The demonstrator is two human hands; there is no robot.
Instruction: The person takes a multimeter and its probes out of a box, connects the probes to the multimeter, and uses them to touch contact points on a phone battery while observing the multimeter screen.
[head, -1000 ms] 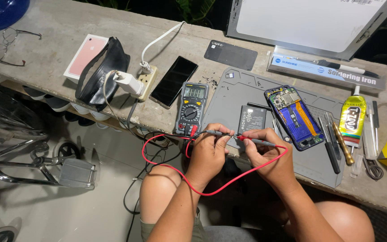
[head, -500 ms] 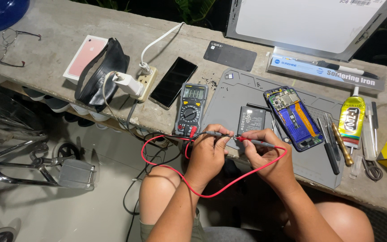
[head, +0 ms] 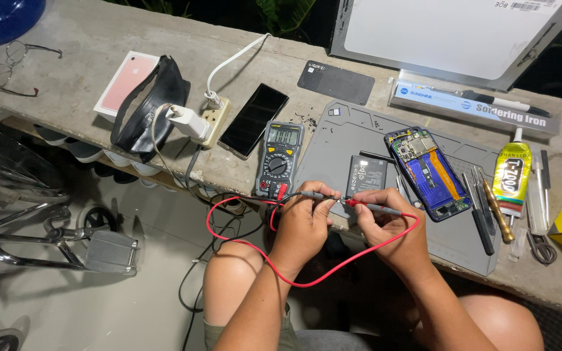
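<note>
On the rough concrete bench (head: 66, 97) lies our grey rubber work mat (head: 352, 140). Just above our grips sits a flat black phone battery (head: 366, 176). Our left hand (head: 304, 224) is clamped on the black-wired probe (head: 313, 194), our right hand (head: 391, 227) on the red-wired probe (head: 375, 207), tips meeting between them.

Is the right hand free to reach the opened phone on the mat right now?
Probably not at once: the right hand is pinching the red probe. The path itself looks open, since the opened phone lies just beyond it on the grey mat.
</note>
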